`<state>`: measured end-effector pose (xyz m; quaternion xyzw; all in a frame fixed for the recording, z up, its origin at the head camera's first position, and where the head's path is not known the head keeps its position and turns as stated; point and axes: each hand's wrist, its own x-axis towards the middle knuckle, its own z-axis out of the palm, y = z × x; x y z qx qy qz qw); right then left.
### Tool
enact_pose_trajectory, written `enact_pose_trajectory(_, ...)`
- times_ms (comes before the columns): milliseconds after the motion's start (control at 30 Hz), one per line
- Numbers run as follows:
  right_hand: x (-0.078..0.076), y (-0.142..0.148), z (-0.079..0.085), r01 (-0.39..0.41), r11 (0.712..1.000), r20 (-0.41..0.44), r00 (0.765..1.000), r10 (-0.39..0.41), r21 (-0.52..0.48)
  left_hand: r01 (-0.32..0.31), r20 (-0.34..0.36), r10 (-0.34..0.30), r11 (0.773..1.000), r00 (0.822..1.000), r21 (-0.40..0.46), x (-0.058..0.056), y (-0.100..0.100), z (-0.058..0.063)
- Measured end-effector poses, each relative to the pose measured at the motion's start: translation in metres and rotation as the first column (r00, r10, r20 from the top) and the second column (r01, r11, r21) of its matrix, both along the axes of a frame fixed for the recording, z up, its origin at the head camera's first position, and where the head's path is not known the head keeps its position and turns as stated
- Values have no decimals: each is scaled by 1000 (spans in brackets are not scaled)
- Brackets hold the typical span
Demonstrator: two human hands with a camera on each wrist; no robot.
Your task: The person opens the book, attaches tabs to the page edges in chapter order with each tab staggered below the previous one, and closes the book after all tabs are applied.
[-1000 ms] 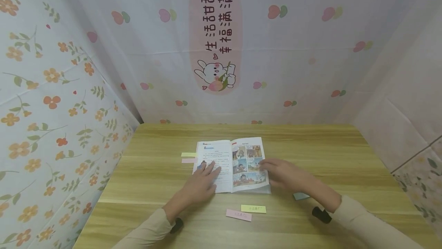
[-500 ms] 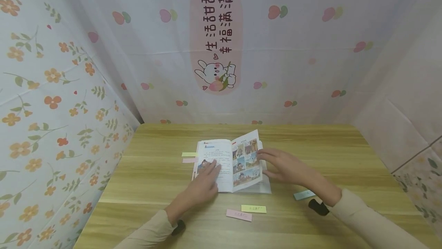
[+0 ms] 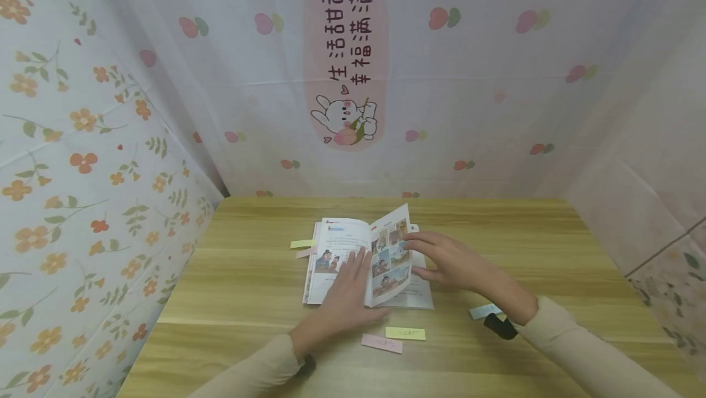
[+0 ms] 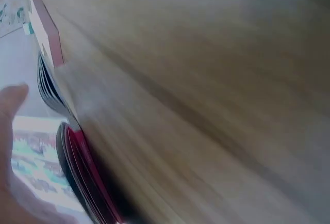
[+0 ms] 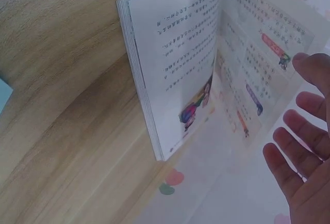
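Note:
An open book [image 3: 343, 235] lies on the wooden table, with text and a picture on its left page. My left hand [image 3: 347, 303] rests across that page near the spine, fingers stretched out. A comic page [image 3: 388, 263] on the right stands raised and tilted toward the spine. At its outer edge is my right hand [image 3: 455, 263], thumb touching its underside in the right wrist view, the other fingers extended and spread. A text page [image 5: 178, 53] shows beneath it. Yellow [image 3: 301, 244] and pink tabs [image 3: 306, 252] stick out from the book's left side.
A yellow sticky note [image 3: 405, 333] and a pink one [image 3: 382, 343] lie in front of the book. Right of it, a light blue note [image 3: 485, 311] is partly under the right wrist. A patterned curtain [image 3: 469, 97] hangs behind the table [image 3: 220, 300].
The comic page has risen from nearly flat and leans toward the spine. My left hand has slid right toward the spine. My right hand has moved slightly left with the page.

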<state>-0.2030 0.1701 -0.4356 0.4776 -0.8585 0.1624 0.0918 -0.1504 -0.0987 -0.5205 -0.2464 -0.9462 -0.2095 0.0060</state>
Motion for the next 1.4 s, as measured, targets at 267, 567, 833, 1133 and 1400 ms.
enact_pose_trajectory(267,-2,0,-1,1,1000,6,1000,-1,-14,-69,-51,68,998,996,-11,1,7,3)
enact_pose_trajectory(567,1,21,-3,65,997,6,998,-65,-52,-111,-30,112,993,993,32,2,-3,10)
enact_pose_trajectory(833,11,33,-23,72,995,55,996,-76,73,-122,-87,132,986,987,114,5,-17,16)
enact_pose_trajectory(1133,22,27,-46,66,985,171,981,-94,161,-146,-89,177,949,980,280,0,-43,24)
enact_pose_trajectory(1400,25,21,-55,28,981,198,978,-66,190,-168,-137,204,956,969,241,-3,-57,22)
